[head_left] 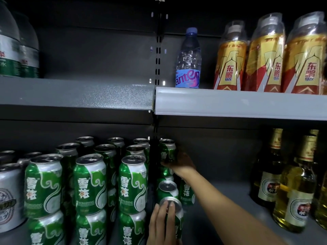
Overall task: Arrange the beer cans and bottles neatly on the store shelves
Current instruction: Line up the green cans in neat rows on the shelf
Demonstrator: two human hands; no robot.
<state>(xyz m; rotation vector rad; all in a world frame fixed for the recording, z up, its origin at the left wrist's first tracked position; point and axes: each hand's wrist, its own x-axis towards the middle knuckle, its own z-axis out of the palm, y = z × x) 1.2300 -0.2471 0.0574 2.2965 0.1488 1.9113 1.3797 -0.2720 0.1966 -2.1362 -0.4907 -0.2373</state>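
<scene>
Green-and-silver beer cans (132,184) stand stacked two high in rows on the lower shelf's left section. My right hand (180,163) reaches deep into the shelf and grips a green can (167,150) set on top of another can at the back. My left hand (161,221) holds the front can (174,207) of that same column, fingers over its top edge. Another green can (167,189) stands between them, and one more (186,192) sits under my right forearm.
Glass beer bottles (297,191) with gold foil stand at the lower right. A silver can (8,197) is at the far left. On the upper shelf (230,103) are a water bottle (188,59), wrapped energy-drink bottles (265,57) and large water jugs (10,41).
</scene>
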